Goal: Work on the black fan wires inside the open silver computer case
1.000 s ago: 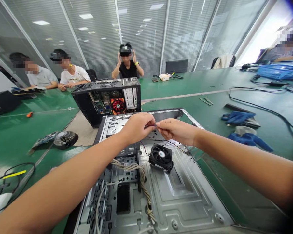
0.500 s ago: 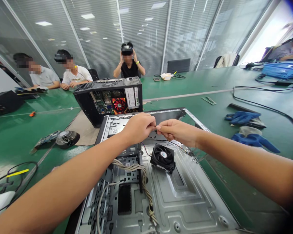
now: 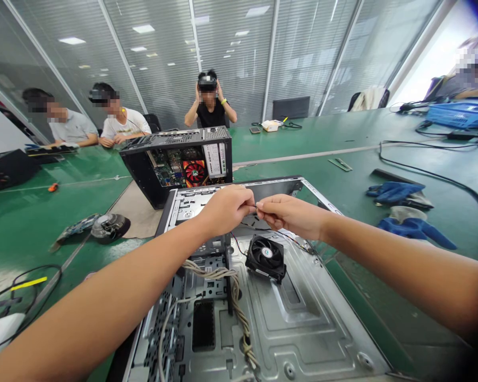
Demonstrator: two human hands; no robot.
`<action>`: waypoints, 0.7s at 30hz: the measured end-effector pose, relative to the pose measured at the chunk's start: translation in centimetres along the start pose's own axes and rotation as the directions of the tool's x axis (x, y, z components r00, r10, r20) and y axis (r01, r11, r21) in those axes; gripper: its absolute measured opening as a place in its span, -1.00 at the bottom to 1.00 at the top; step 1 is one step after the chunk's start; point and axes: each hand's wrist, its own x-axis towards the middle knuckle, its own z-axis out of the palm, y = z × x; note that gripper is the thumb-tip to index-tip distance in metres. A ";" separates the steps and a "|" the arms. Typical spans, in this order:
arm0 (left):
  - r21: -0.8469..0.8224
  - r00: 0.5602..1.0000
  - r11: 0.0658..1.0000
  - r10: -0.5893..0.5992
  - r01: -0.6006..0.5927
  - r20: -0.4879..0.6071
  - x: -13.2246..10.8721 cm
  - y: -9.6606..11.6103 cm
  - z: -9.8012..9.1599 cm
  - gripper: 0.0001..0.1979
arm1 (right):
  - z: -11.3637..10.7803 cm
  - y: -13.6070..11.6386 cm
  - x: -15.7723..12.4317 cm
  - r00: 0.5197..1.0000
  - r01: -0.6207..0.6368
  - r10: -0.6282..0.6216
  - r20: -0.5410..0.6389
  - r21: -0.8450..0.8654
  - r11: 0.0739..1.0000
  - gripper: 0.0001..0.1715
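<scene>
My left hand [image 3: 231, 208] and my right hand [image 3: 283, 212] meet fingertip to fingertip above the far part of an open computer case [image 3: 318, 329]. Both are closed in a pinch on a thin dark cable [image 3: 255, 207], of which only a short bit shows between them. Below them a black cooling fan [image 3: 266, 257] lies loose on the bare metal floor of the case, with thin wires leading up from its left side. A twisted bundle of beige cables [image 3: 236, 292] runs along the drive bay side.
Behind stands a second computer tower [image 3: 175, 164] with a red fan inside. Blue gloves [image 3: 418, 228] lie at the right, beside black cords [image 3: 430, 164]. A cap-like dark object [image 3: 110, 227] sits at the left. Co-workers [image 3: 209, 103] sit across the green table [image 3: 279, 146].
The right fingertips have shifted very slightly, and a little more of the dark cable shows between the hands. The fan and case stay where they were.
</scene>
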 end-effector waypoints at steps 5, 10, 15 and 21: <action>0.013 1.000 1.000 0.014 -0.014 0.004 0.0 -0.1 0.0 -0.90 | 0.0 0.3 0.0 0.999 0.009 -0.010 -0.032 -0.049 0.999 -0.71; -0.027 0.999 0.999 -0.025 0.024 -0.030 -0.1 0.1 -0.2 -0.90 | 0.2 -0.1 0.0 1.000 0.006 -0.006 -0.031 0.029 1.000 -0.57; -0.026 0.999 0.999 -0.022 0.021 -0.044 -0.2 0.1 -0.3 -0.89 | 0.2 -0.5 -0.1 0.999 -0.037 0.039 -0.015 0.141 0.989 -0.45; -0.077 0.998 0.997 -0.005 0.000 -0.060 -0.3 0.1 -0.1 -0.92 | 0.1 -0.1 0.1 0.998 0.022 -0.021 -0.057 0.007 1.000 -0.62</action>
